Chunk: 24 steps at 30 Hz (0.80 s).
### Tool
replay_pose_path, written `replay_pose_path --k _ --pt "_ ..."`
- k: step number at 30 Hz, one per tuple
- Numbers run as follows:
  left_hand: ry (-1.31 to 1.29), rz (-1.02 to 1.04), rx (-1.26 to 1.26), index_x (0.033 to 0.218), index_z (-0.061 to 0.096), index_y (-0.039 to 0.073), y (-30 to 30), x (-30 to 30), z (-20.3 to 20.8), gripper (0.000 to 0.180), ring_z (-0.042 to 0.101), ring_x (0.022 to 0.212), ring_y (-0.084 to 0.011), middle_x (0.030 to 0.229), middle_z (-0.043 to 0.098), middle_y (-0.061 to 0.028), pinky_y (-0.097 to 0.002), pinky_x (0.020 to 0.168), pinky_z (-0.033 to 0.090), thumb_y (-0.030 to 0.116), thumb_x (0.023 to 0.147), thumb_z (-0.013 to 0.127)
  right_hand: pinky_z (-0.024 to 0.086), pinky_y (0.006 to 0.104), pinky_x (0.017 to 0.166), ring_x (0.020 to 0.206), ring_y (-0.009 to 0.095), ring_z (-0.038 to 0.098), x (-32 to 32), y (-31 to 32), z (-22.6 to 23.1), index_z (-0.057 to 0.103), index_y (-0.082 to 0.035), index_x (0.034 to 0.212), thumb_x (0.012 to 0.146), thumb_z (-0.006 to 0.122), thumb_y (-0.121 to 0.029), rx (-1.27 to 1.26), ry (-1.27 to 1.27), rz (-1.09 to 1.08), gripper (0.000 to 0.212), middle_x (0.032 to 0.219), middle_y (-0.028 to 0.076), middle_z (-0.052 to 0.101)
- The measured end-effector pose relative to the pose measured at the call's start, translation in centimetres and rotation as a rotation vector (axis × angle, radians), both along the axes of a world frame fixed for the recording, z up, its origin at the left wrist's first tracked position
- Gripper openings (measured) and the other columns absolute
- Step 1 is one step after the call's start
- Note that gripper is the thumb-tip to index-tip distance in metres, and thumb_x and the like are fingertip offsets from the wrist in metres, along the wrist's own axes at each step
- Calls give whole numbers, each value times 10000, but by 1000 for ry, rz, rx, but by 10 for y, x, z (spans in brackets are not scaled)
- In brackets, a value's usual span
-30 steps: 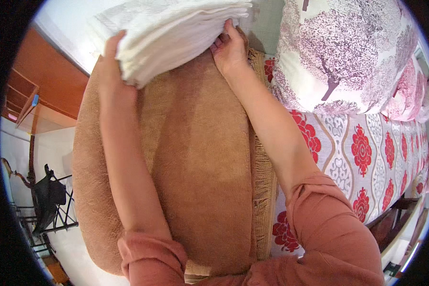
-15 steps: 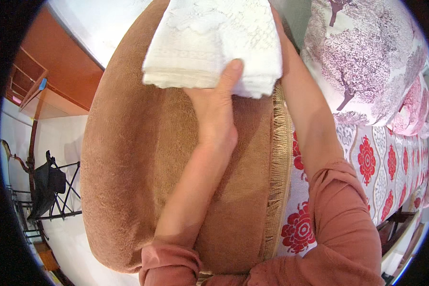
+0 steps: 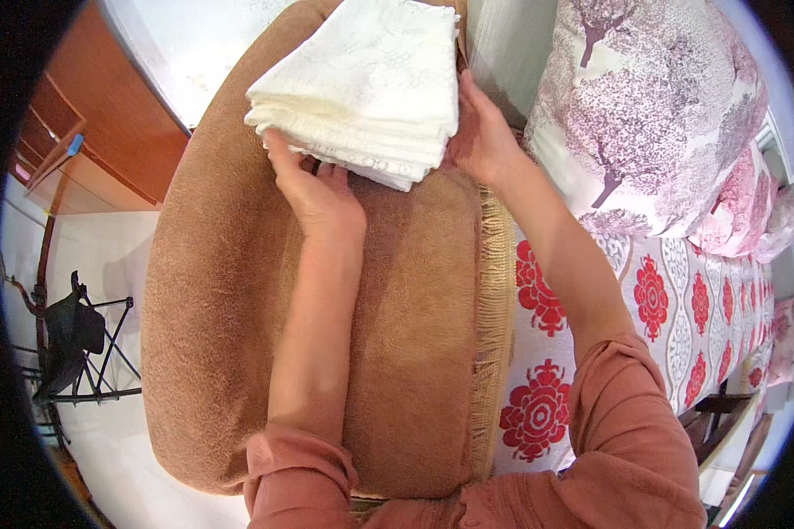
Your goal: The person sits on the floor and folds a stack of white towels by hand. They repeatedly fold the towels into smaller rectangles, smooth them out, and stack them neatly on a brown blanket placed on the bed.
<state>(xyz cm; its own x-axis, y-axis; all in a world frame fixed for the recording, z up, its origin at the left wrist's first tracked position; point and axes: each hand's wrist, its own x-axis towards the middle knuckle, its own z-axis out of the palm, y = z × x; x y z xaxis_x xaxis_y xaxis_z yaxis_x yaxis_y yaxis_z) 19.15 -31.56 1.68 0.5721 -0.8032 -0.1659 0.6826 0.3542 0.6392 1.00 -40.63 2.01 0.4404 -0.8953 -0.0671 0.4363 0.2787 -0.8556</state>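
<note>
A thick stack of folded white cloth, with a faint raised pattern, lies at the far end of a brown plush sofa arm. Its layers show along the near edge. My left hand grips the near left corner, thumb against the edge and fingers curled partly out of sight beneath the stack. On the right side my right hand presses against the cloth's edge, thumb pointing up; its other fingers are partly hidden.
Yellowish fringe borders the brown cover. To the right are a seat cover with red flowers and a pillow printed with trees. Left stand a wooden cabinet and a black folding frame.
The cloth stack has shifted left and turned slightly. My left thumb has come off its top and moved to the left corner; my right hand has slid nearer along the side.
</note>
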Motion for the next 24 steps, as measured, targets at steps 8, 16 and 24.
replay_pose_path --k 8,16,24 --pt "-65 -109 114 1446 393 92 -3 -11 -3 837 447 1295 -344 1425 430 -192 -479 1143 305 733 926 531 416 533 1131 1363 303 516 -9 6 19 533 -86 1432 1042 424 -389 126 -65 -298 506 1477 116 547" --pt "-410 -339 187 1447 416 32 -10 48 -8 768 507 1277 -317 1408 504 -233 -488 1085 384 633 977 500 503 455 1044 1246 278 605 -9 -12 23 586 -67 1384 994 571 -431 64 -73 -133 534 1358 142 630" --pt "-636 -231 343 1392 456 37 -4 68 4 572 433 1361 -293 1375 534 -187 -506 1162 265 349 941 621 539 439 979 1199 289 630 29 -10 9 572 -20 1388 971 602 -415 34 50 -205 576 1299 170 649"
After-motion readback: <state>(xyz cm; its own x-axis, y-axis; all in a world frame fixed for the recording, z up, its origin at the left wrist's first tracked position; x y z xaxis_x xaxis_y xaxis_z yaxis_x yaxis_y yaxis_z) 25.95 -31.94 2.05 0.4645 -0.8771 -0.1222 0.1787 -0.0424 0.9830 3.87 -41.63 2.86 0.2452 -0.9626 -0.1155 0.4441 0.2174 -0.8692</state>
